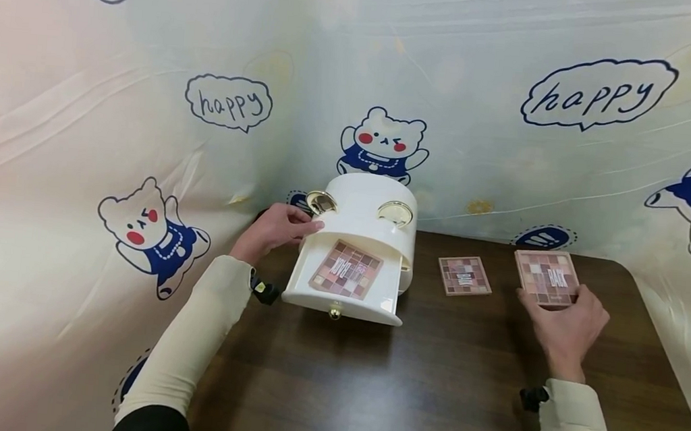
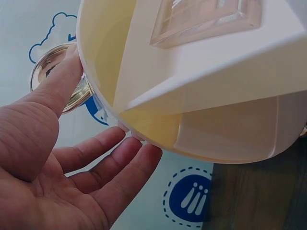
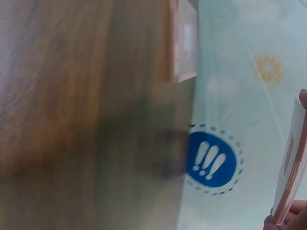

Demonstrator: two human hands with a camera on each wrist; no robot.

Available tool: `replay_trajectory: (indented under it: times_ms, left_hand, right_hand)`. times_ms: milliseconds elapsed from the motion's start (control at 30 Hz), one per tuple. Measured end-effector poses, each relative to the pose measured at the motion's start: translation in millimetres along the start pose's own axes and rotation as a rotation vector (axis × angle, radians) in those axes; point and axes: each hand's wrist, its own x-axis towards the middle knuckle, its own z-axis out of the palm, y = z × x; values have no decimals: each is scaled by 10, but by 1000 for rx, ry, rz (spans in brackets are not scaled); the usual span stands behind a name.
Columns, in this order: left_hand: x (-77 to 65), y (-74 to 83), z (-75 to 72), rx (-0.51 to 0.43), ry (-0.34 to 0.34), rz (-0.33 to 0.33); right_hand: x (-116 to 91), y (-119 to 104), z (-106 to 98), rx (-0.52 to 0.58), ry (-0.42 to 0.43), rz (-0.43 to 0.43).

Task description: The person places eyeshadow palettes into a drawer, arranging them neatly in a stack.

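A white storage box (image 1: 371, 204) stands on the table with its drawer (image 1: 387, 305) pulled out. In that drawer lies an eyeshadow palette (image 1: 347, 268) with a pink and brown checkered top. My left hand (image 1: 280, 229) touches the box's left side; the left wrist view shows its thumb and fingertips (image 2: 151, 152) against the outer wall. Over at the right, my right hand (image 1: 571, 328) holds a second eyeshadow palette (image 1: 548, 277) by its edges, raised above the table. A third, similar palette (image 1: 464, 276) lies flat between the box and that hand.
The dark wooden table (image 1: 368, 393) meets a printed cloth backdrop (image 1: 469, 117) behind and on both sides. Two gold-rimmed round pieces (image 1: 396, 213) stick out from the box's front. A small gold knob (image 1: 334, 313) is on the drawer front.
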Motion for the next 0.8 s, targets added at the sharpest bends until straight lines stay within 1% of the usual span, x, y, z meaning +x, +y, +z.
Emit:
replay_trajectory:
  times_ms: [67, 200, 367, 600, 800]
  left_hand:
    - [-4, 1, -2, 1, 2, 6]
    - [-8, 3, -3, 3, 1, 6]
    - [-12, -5, -12, 6, 3, -2]
    - [0, 2, -4, -4, 0, 6]
    - [10, 2, 3, 3, 0, 0]
  right_hand:
    - [9, -70, -6, 23, 27, -56]
    - [22, -208, -15, 60, 60, -141]
    - [28, -372, -22, 108, 69, -211]
    - [8, -562, -59, 149, 26, -213]
    - [-14, -756, -66, 186, 24, -263]
